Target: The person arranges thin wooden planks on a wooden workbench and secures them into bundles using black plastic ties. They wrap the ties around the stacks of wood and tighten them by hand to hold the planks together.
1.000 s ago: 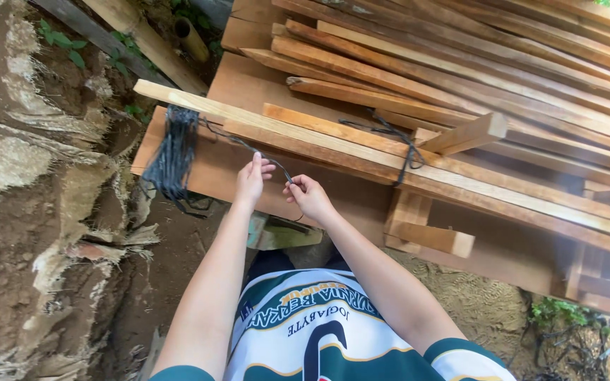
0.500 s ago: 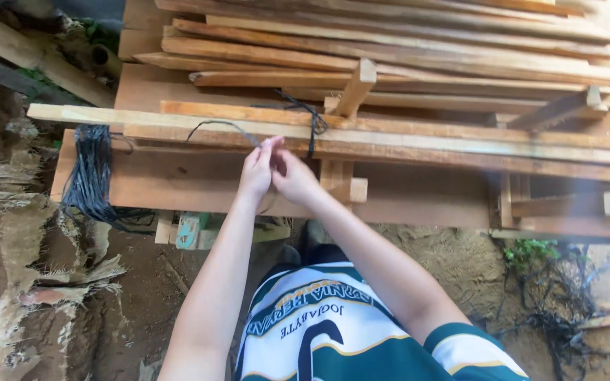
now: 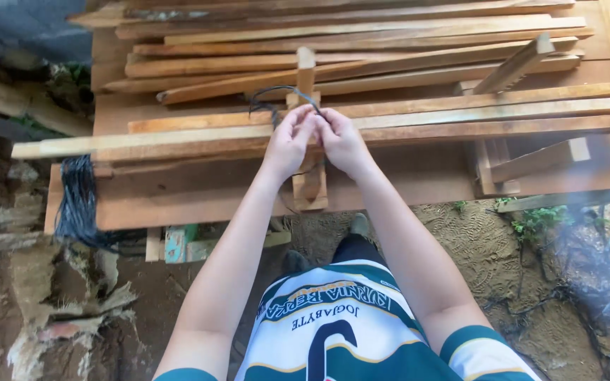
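Note:
My left hand [image 3: 289, 143] and my right hand [image 3: 342, 141] are pressed close together over the long wooden slats [image 3: 460, 120] that lie across the workbench [image 3: 199, 194]. Both pinch a thin black cord [image 3: 282, 94] that loops up from my fingers and around a short upright wooden block [image 3: 306, 69]. The cord's ends are hidden between my fingers. My forearms reach forward from the bottom of the view.
Many more slats [image 3: 361, 42] are piled at the back of the bench. A bundle of black cords [image 3: 78, 201] hangs off the bench's left end. Small wooden blocks [image 3: 541, 159] stand at right. Below are dirt ground, rubble at left and tangled cords [image 3: 587, 282] at right.
The view has swung so the bench lies level. My hands moved from the bench's front edge up onto the slats and came together on the cord at the upright block.

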